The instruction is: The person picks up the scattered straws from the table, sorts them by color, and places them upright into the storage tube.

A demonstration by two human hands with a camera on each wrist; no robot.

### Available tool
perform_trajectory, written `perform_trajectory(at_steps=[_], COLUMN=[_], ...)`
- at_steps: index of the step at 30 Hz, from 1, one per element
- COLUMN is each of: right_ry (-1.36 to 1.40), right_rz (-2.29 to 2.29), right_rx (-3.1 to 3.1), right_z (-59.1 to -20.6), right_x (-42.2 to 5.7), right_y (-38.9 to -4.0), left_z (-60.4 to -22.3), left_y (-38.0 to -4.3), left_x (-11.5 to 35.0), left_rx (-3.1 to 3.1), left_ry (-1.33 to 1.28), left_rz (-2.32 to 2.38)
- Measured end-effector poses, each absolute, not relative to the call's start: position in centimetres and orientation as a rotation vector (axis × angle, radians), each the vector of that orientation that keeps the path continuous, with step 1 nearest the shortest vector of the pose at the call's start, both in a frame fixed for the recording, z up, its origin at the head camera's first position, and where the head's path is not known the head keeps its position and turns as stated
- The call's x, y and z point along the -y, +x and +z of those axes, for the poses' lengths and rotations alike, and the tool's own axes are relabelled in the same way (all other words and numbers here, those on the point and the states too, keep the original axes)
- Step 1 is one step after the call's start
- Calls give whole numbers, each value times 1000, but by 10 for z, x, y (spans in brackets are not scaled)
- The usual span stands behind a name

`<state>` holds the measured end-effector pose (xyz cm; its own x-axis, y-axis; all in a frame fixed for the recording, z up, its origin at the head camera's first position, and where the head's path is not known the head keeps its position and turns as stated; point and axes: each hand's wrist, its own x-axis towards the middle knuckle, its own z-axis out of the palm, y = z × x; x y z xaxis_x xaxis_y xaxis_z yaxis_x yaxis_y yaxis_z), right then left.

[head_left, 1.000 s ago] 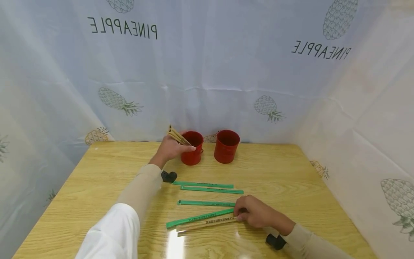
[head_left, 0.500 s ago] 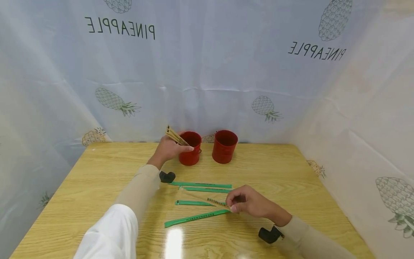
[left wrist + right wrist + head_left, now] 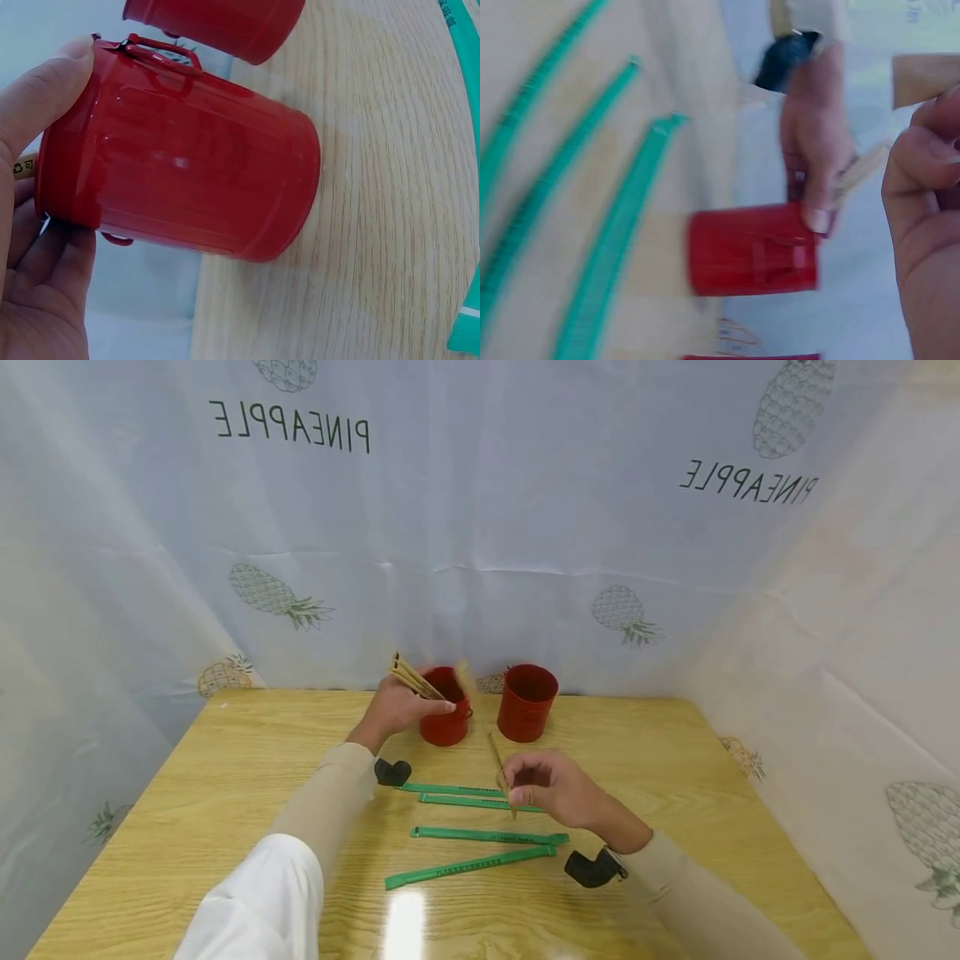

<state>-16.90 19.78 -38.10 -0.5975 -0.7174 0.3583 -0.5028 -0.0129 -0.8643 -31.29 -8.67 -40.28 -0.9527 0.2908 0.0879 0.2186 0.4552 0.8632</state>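
Observation:
My left hand (image 3: pixel 393 703) grips the rim of the left red bucket (image 3: pixel 446 728), thumb at the near side and fingers around the far side. Several brown paper-wrapped straws (image 3: pixel 411 677) lean out of this bucket over that hand. Above the table, my right hand (image 3: pixel 558 789) pinches one brown straw (image 3: pixel 501 768) between thumb and fingers, tilted upward. Its upper part is blurred. In the right wrist view, one end of this straw (image 3: pixel 924 79) shows beside the fingers. Several green straws (image 3: pixel 487 835) lie roughly crosswise on the table between the arms.
A second red bucket (image 3: pixel 527 718) stands upright to the right of the held one, near the table's back edge. Behind it hangs a pineapple-print curtain (image 3: pixel 465 527). Black wrist cameras (image 3: pixel 592 867) sit under both wrists. The wooden table (image 3: pixel 660 760) extends to both sides.
My right hand has lifted the brown straw off the table, moved it forward and left, and swung it upward. My left hand stays on the bucket.

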Motion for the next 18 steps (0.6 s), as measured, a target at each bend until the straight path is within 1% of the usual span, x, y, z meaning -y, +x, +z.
perform_trajectory(at_steps=[5,10,18], right_ry=[-1397,-1302,-1125], right_rz=[-1623,-1522,-1378], right_rx=[-2263,-2525,-2740], right_z=[-365,-354,-355], right_x=[-182,-162,-139], right_y=[-198,-225,-267], left_z=[-401,-403,-407], left_y=[-313,-313,-312], left_x=[87,87,85], left_rx=[-2643,-2613,-2640], left_ry=[490,529,551], left_rz=[1533,1612,1625])
